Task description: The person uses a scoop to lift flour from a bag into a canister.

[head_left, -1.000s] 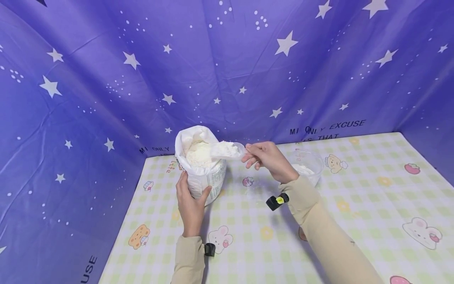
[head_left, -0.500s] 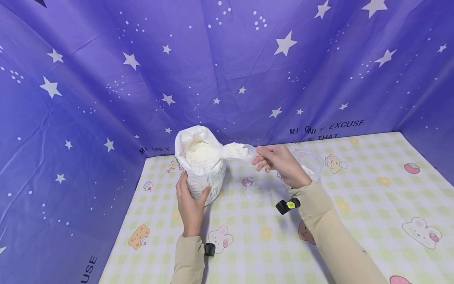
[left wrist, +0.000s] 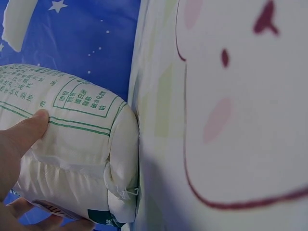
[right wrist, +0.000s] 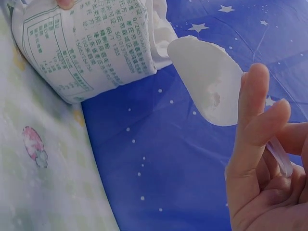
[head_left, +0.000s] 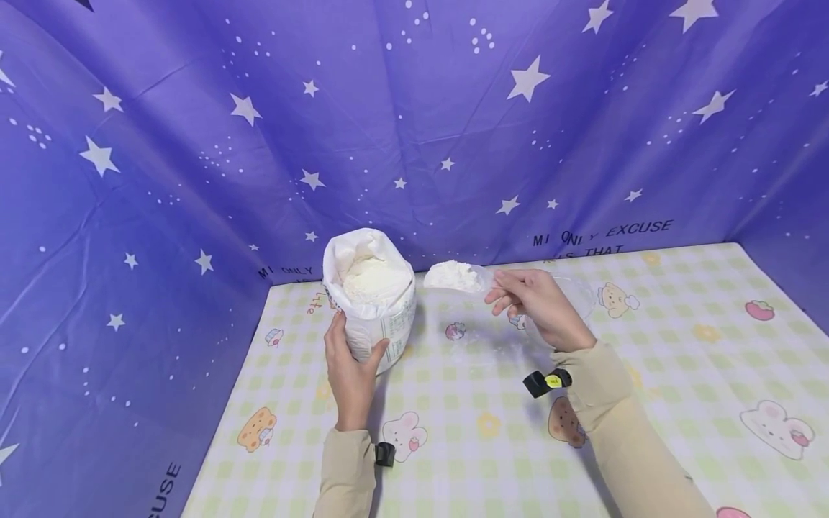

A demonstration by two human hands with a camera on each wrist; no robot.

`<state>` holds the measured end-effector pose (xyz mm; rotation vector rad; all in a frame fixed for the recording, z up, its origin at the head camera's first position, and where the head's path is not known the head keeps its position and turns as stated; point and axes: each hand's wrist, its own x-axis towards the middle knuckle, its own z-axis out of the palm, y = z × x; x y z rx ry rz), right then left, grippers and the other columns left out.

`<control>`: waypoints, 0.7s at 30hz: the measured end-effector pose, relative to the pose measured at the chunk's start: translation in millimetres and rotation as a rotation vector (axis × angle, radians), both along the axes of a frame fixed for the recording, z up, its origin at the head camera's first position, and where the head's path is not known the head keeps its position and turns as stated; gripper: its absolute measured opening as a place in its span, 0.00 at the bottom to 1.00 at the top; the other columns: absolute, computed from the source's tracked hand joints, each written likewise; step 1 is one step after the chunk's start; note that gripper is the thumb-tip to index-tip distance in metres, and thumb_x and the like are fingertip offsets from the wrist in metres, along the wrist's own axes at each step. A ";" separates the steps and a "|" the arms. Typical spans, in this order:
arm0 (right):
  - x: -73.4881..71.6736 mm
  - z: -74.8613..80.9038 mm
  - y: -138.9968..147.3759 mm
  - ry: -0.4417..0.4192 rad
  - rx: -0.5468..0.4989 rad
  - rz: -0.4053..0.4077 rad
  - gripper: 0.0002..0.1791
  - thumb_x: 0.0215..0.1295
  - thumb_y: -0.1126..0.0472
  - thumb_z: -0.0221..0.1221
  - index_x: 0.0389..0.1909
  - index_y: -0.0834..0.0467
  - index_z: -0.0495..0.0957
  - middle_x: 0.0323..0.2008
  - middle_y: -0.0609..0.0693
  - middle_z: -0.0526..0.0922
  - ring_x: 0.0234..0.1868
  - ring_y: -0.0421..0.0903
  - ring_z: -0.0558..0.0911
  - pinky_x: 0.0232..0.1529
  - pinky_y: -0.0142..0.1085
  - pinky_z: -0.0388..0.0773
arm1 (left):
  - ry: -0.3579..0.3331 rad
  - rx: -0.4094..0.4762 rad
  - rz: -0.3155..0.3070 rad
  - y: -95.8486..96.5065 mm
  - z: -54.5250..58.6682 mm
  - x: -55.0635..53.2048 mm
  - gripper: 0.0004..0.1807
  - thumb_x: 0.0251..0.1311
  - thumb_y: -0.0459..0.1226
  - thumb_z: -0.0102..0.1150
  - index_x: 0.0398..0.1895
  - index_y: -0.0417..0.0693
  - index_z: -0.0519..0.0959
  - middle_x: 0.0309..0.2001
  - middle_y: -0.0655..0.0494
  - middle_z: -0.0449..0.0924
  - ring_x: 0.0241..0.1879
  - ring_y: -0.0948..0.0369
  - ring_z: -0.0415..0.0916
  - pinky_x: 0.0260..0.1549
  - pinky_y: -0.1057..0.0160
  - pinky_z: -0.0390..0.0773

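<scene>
An open white flour bag [head_left: 395, 324] with green print stands on the table, its rim spread around the flour [head_left: 372, 279]. My left hand [head_left: 352, 374] grips the bag's near side, thumb on the right and fingers on the left. Right of the bag, my right hand [head_left: 537, 302] pinches the short handle of a clear plastic scoop [right wrist: 207, 84]. The scoop is held level in the air, heaped with flour [head_left: 453, 275]. Beneath and behind the right hand is a clear bowl [head_left: 581, 293], mostly hidden by the hand and forearm.
A checked tablecloth [head_left: 466, 460] with cartoon prints covers the table. Blue star-patterned curtains [head_left: 414, 129] hang at the back and along both sides, close to the table's edges.
The right hand has drawn the loaded scoop rightward, from above the bag's mouth to a spot apart from it, nearer the bowl. My left hand keeps its grip on the bag.
</scene>
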<state>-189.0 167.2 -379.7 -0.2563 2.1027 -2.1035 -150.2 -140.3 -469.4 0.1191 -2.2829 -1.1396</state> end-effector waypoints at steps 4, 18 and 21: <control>2.4 -1.3 6.6 0.010 -0.003 -0.011 0.25 0.76 0.51 0.52 0.53 0.72 0.76 0.30 0.46 0.87 0.27 0.38 0.84 0.24 0.26 0.78 | -0.004 0.002 0.000 -0.3 -0.4 0.0 0.46 0.49 0.42 0.77 0.71 0.44 0.64 0.71 0.47 0.63 0.72 0.49 0.60 0.69 0.45 0.64; 12.5 -4.1 29.6 0.000 -0.018 -0.058 0.20 0.75 0.51 0.53 0.41 0.67 0.76 0.30 0.48 0.86 0.28 0.40 0.85 0.25 0.27 0.79 | -0.009 -0.002 0.003 0.2 1.4 -0.8 0.46 0.50 0.41 0.77 0.71 0.44 0.63 0.71 0.47 0.62 0.72 0.49 0.60 0.69 0.45 0.64; 15.6 -4.0 34.3 -0.004 -0.018 -0.063 0.19 0.74 0.50 0.54 0.42 0.65 0.78 0.30 0.47 0.87 0.28 0.39 0.85 0.25 0.27 0.79 | -0.005 -0.004 0.002 0.4 1.3 -0.5 0.46 0.50 0.42 0.77 0.71 0.43 0.64 0.71 0.47 0.62 0.72 0.48 0.60 0.68 0.44 0.64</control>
